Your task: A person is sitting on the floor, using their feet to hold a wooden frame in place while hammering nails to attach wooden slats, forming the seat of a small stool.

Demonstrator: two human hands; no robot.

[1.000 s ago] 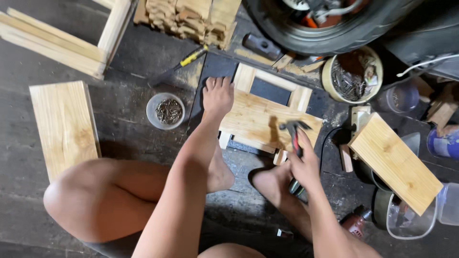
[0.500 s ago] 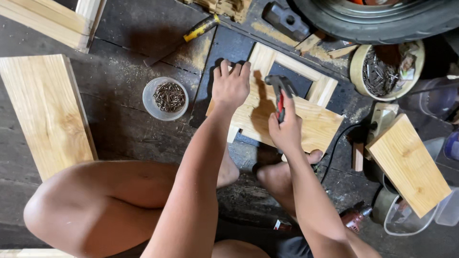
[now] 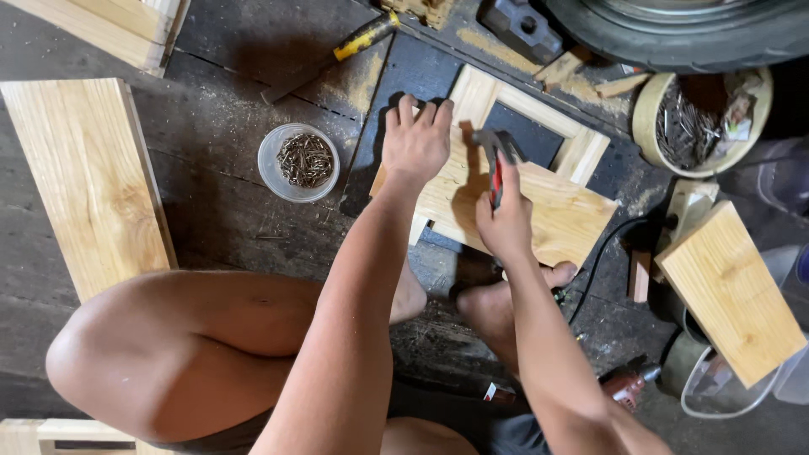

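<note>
While I crouch over the dark floor, my left hand [image 3: 415,141] lies flat at the centre of the frame, fingers together and extended, pressing on the upper left part of the wooden frame [image 3: 516,190]. My right hand [image 3: 506,226] sits just right of it, fingers clamped around the red handle of the hammer [image 3: 495,162], whose dark head points toward the top of the picture, over the frame's board. That pale wooden frame lies at centre right, its open rectangular window showing dark floor beneath. A clear cup of nails [image 3: 299,162] stands left of my left hand, apart from it. A wide plank [image 3: 84,181] lies at the left edge. A round tub of nails [image 3: 695,122] stands at upper right, and another board [image 3: 731,291] lies at the right. A yellow-handled tool [image 3: 333,55] lies near the top.
</note>
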